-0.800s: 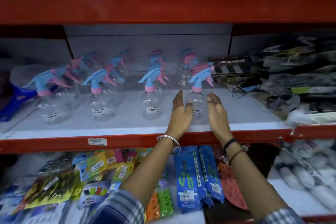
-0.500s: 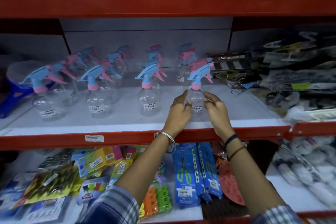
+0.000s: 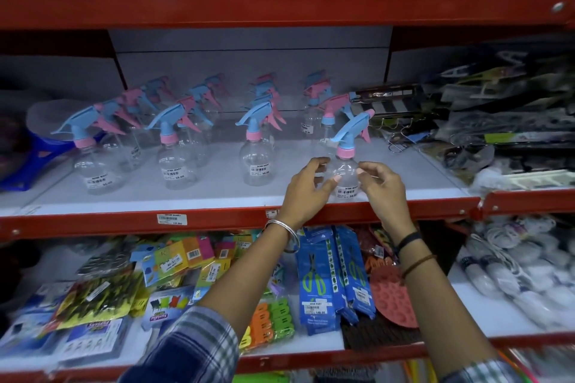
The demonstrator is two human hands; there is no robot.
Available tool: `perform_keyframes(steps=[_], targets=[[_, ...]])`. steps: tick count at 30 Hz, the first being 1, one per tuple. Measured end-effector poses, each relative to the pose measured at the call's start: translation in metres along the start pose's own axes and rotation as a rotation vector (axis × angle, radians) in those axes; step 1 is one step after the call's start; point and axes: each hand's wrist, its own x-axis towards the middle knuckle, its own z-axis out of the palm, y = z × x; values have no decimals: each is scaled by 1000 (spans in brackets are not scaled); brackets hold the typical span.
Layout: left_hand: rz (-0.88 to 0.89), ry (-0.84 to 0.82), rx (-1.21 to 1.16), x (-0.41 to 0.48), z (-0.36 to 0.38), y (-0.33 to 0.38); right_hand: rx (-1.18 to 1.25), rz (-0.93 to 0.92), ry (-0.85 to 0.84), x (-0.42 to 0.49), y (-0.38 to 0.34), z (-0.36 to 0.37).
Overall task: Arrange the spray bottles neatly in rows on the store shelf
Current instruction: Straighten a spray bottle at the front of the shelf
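Note:
Several clear spray bottles with blue and pink trigger heads stand in rows running front to back on the white shelf [image 3: 217, 199]. The front-right bottle [image 3: 346, 171] stands near the red front edge, its blue head pointing left. My left hand [image 3: 306, 193] and my right hand [image 3: 381, 188] are cupped around its round body, fingertips touching both sides. To the left the other front bottles stand apart: one [image 3: 256, 162], one [image 3: 174, 165] and one [image 3: 93, 168]. Behind the held bottle stands a pink-headed bottle [image 3: 329, 112].
Packaged hangers and hooks [image 3: 485, 121] crowd the shelf's right end. A blue plastic item [image 3: 28, 162] sits at the left end. The red upper shelf beam [image 3: 280, 0] hangs overhead. Below, scissor packs [image 3: 320, 277] and coloured packets fill the lower shelf.
My hands went from flat and open beside the front-right bottle to curled around its body. The bottle now stands closer to the shelf's front edge.

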Motion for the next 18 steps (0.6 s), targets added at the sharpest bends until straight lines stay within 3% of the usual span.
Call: perform_keyframes(steps=[7, 9, 11, 14, 18], targets=[[61, -35, 33, -8, -2, 3, -58, 20, 94, -13, -4, 3], [74, 67, -13, -14, -4, 4, 25, -14, 240, -28, -10, 10], [67, 267, -110, -21, -12, 1, 122, -165, 353, -48, -20, 18], [32, 546, -233, -25, -40, -5, 195, -319, 181, -68, -33, 42], [-194, 613, -340, -1, -89, -20, 260, -125, -143, -51, -35, 94]])
